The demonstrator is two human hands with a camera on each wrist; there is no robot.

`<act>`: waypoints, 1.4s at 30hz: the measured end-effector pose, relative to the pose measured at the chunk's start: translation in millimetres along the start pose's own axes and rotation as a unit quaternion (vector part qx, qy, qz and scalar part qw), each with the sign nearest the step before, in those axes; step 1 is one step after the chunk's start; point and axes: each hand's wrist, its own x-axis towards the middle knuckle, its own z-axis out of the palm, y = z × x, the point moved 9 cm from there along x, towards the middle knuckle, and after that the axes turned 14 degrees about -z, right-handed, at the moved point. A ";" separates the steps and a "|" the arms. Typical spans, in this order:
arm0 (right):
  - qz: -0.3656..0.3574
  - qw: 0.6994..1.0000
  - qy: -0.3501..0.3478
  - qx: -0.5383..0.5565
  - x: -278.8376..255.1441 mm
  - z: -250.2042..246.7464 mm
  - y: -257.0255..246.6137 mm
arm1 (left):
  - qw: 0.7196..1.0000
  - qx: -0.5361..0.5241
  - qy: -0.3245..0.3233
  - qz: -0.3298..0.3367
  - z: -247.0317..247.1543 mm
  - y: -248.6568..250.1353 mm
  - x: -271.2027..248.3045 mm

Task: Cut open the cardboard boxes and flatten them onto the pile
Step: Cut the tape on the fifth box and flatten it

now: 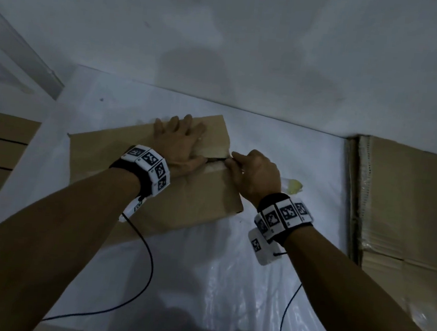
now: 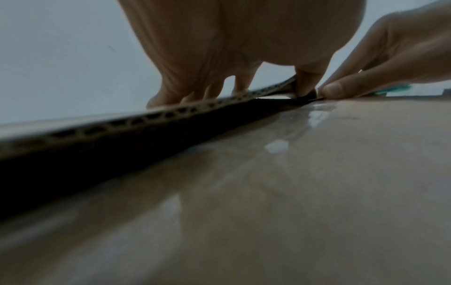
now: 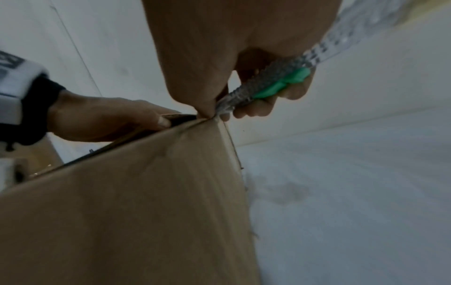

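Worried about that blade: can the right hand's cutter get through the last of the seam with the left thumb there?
Probably yes: the cutter already meets the seam at the box edge, left hand thumb close behind.

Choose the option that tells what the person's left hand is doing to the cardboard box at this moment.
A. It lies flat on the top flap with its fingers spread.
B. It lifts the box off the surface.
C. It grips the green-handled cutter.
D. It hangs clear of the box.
A: in the head view the left hand lies flat on the cardboard box with fingers spread, while the right hand grips the cutter at the seam.
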 end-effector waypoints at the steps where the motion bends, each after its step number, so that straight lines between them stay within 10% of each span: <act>1: -0.020 1.000 0.008 0.005 0.4 -1.7 0.7 | 1.000 -0.003 -0.001 0.000 0.6 -0.1 0.3; 9: -0.144 0.990 -0.001 0.013 22.0 -7.5 20.1 | 1.000 -0.015 -0.013 -0.005 -1.1 3.0 -2.4; 14: -0.054 0.997 -0.051 -0.032 36.9 -39.9 81.3 | 0.998 -0.029 -0.048 0.009 5.4 2.3 -17.1; 26: 0.048 0.966 -0.114 0.226 -1.5 17.1 -7.1 | 0.994 0.022 -0.109 -0.014 4.6 -20.7 -5.4; 34: 0.042 0.997 -0.034 0.050 42.8 -17.8 -5.2 | 0.969 -0.017 -0.133 -0.206 -0.9 -102.0 -44.2; 42: -0.038 0.989 -0.145 0.016 22.8 20.8 -107.2 | 0.892 -0.247 -0.072 -0.372 3.2 -141.8 -73.2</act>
